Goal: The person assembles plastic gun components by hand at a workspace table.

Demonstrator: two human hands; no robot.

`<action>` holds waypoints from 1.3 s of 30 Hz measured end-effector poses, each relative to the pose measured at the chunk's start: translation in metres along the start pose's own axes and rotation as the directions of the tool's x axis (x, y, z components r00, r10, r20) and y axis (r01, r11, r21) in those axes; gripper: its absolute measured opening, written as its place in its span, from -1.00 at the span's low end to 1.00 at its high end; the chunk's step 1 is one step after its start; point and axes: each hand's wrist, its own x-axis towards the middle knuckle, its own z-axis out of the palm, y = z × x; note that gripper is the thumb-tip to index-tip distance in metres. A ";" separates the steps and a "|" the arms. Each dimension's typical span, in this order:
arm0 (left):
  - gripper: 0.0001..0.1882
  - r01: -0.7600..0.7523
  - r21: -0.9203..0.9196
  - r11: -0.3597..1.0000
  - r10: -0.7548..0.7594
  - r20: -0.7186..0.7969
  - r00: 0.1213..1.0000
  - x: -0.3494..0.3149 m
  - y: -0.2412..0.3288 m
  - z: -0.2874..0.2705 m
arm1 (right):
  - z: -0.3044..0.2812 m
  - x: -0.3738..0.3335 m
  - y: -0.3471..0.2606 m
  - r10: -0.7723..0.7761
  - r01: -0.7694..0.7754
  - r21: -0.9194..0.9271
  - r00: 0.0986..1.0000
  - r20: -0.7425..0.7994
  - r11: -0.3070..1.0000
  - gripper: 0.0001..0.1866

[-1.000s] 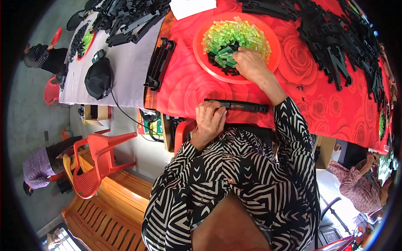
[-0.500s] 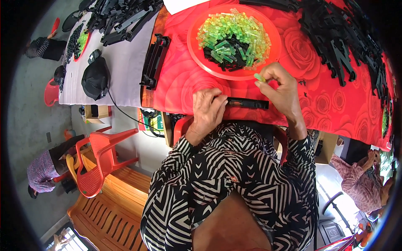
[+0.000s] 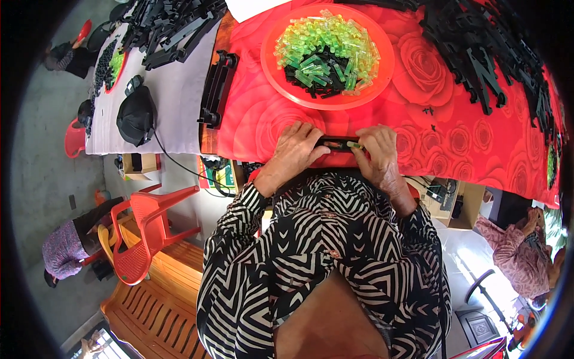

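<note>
A long black plastic frame [image 3: 336, 139] with a slot in it lies across the table's near edge, between my hands. My left hand [image 3: 297, 145] closes on its left end, with the thumb at the near side. My right hand [image 3: 376, 154] covers its right end and pinches a small clear yellow-green vial [image 3: 354, 145] at the slot. Beyond them stands a round red tray [image 3: 272, 81]. It holds a heap of yellow-green vials [image 3: 353, 45] and small black plastic pieces [image 3: 323, 85].
Black plastic frames [image 3: 472, 54] pile up at the far right, with more frames [image 3: 179, 27] at the far left. Another frame [image 3: 218, 90] lies left of the tray. A black cap [image 3: 136, 113] rests on the pale cloth. A red chair [image 3: 146, 230] stands at left; people are nearby.
My right hand has come down and left from beside the tray, bringing the vial to the black frame. My left hand keeps its hold on the frame's left end.
</note>
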 end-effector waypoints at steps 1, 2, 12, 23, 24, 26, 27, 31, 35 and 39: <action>-0.62 -0.030 0.004 1.000 0.030 -0.040 0.999 0.001 0.000 0.002 | 0.007 -0.006 0.003 -0.002 0.002 0.000 1.000 -0.003 1.000 -0.75; -0.64 -0.060 0.009 0.998 0.060 -0.079 0.995 0.001 0.000 0.003 | 0.015 -0.011 0.007 0.009 -0.009 -0.003 0.997 -0.080 1.000 -0.75; -0.59 0.051 -0.275 0.960 -0.019 0.120 0.993 0.008 -0.009 -0.002 | 0.049 -0.008 0.028 0.064 -0.063 0.013 0.942 -0.331 0.998 -0.68; -0.54 0.118 -0.177 0.977 -0.075 0.230 0.970 0.010 0.003 -0.005 | 0.041 -0.003 0.025 0.109 -0.071 0.114 0.921 -0.373 0.991 -0.68; -0.54 0.119 -0.177 0.977 -0.076 0.230 0.970 0.011 0.004 -0.007 | 0.040 -0.002 0.025 0.134 -0.075 0.162 0.912 -0.388 0.984 -0.69; -0.53 0.231 -0.318 0.919 -0.139 0.287 0.948 0.013 0.006 -0.010 | 0.037 0.001 0.024 0.159 -0.079 0.210 0.903 -0.399 0.975 -0.70; -0.53 0.232 -0.318 0.919 -0.140 0.287 0.948 0.015 0.007 -0.012 | 0.034 0.003 0.023 0.147 -0.053 0.226 0.892 -0.426 0.973 -0.70; -0.50 0.306 -0.481 0.822 -0.150 0.335 0.930 0.019 0.001 -0.007 | 0.027 0.013 0.024 0.100 0.031 0.251 0.865 -0.492 0.968 -0.71; -0.49 0.209 -0.540 0.815 -0.112 0.208 0.972 0.022 -0.004 0.000 | 0.028 0.017 0.031 0.098 0.010 0.214 0.868 -0.487 0.977 -0.70; -0.57 0.189 -0.589 0.785 -0.142 0.126 0.982 0.019 -0.004 0.004 | 0.029 0.013 0.030 0.202 -0.078 0.264 0.852 -0.484 0.961 -0.72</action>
